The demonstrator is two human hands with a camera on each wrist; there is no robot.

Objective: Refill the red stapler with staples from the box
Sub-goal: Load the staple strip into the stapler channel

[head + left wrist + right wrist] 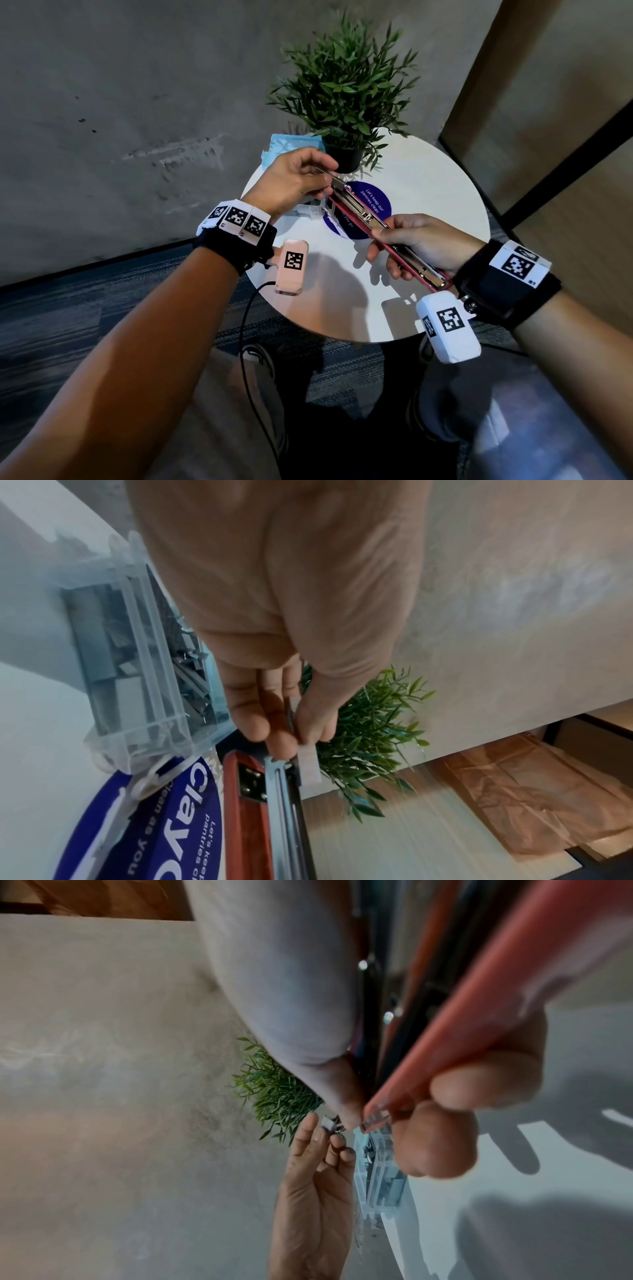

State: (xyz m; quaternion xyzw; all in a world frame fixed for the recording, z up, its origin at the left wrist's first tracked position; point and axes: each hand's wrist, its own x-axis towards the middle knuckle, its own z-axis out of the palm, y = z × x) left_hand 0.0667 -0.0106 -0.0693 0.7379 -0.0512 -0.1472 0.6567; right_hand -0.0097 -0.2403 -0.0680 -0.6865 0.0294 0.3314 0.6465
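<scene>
My right hand [407,246] grips the red stapler [359,219] around its rear half and holds it above the table, opened so the metal magazine faces up. At the stapler's front end my left hand [308,178] pinches a strip of staples [308,761] between thumb and fingers, right against the tip of the magazine rail [284,791]. In the left wrist view the clear plastic staple box [143,674] lies on the table beside that hand, with loose strips of staples inside. The right wrist view shows the red stapler [479,1020] close up between thumb and fingers.
A round white table [428,192] carries a blue round sticker [373,202], a potted green plant [346,92] at the back and a light blue packet [291,144] behind my left hand. Grey wall at left, wooden panel at right, carpet and shoes below.
</scene>
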